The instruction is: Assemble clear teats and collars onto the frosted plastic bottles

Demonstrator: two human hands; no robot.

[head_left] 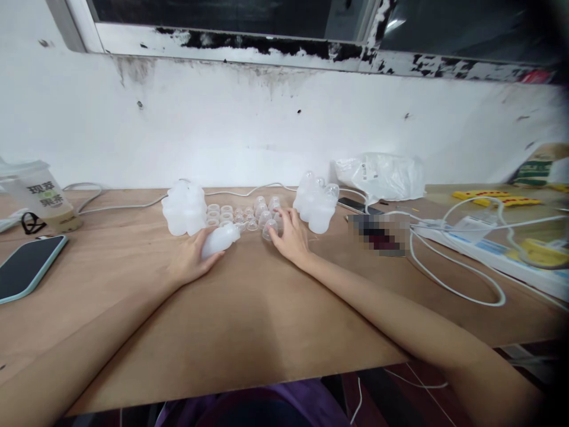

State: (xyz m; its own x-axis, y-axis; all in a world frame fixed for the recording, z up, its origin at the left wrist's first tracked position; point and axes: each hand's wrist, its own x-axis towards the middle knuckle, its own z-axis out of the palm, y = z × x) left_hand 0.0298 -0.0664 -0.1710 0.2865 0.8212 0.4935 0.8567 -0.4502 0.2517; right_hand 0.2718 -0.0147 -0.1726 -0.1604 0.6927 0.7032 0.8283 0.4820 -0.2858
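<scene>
**Hands at the row of small plastic caps**

From the head camera we see a wooden table (267, 320) against a white wall. Our landmark is the cluster of clear caps (246, 216) lying near the table's far edge. Just nearer to us than the caps, our left hand (191, 264) grips a small translucent bottle (220, 240) lying on its side, fingers curled around its base, the neck pointing toward the caps. Our right hand (291, 237) rests at the caps' right end, fingers slightly spread, the tips touching one cap (269, 228). A group of upright bottles (184, 207) stands just left of the caps, another group (316, 204) just right. Well left of the caps lie a phone (26, 267) and a drink cup (47, 198); well right, a power strip (489, 252) with white cables, and a plastic bag (382, 175) behind.
</scene>
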